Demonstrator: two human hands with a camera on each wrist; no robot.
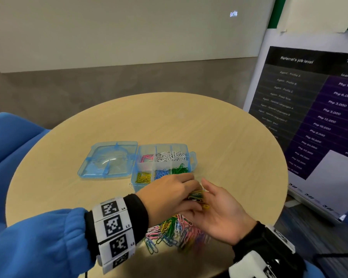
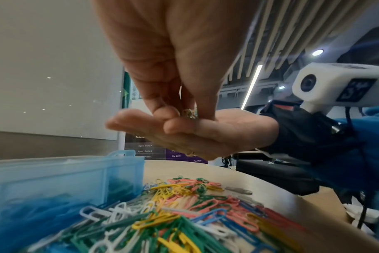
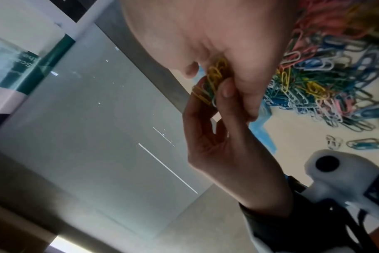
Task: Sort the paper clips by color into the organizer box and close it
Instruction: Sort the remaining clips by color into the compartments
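The blue organizer box (image 1: 192, 157) lies open on the round table, lid (image 1: 109, 159) flat to its left. Its compartments hold pink, white, yellow, blue and green clips apart. A mixed pile of paper clips (image 1: 173, 229) lies near the front edge, below both hands. My right hand (image 1: 211, 199) is palm up above the pile, its fingers curled round a bunch of yellow and green clips (image 3: 212, 80). My left hand (image 1: 195, 187) reaches over that palm, and its thumb and fingertips (image 2: 162, 111) pinch clips in the bunch (image 2: 189, 113).
A blue chair (image 1: 8, 141) stands left of the table (image 1: 169, 117). A printed poster board (image 1: 309, 117) leans at the right. One stray clip (image 1: 130, 185) lies by the box's front left corner, and two loose clips (image 3: 366, 143) sit apart from the pile.
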